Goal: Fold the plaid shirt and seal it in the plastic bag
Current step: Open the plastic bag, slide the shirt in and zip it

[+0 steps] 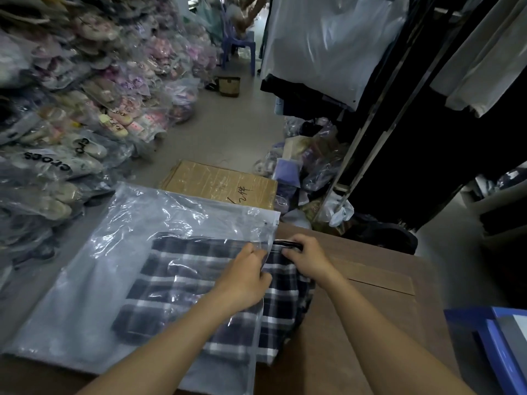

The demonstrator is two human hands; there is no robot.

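A folded dark blue and white plaid shirt (182, 283) lies mostly inside a clear plastic bag (94, 280) on the brown table; its right end (285, 303) still sticks out of the bag's open mouth. My left hand (242, 277) rests on the bag near the opening and pinches its plastic edge. Just past the mouth, my right hand (306, 258) grips the shirt's far right corner by a dark band of fabric.
The brown table (379, 315) extends to the right, with a blue object (502, 346) at its right edge. A taped cardboard box (219, 183) sits beyond the bag. Piles of bagged shoes (71, 124) fill the left; hanging garments (427, 81) and bags crowd the right.
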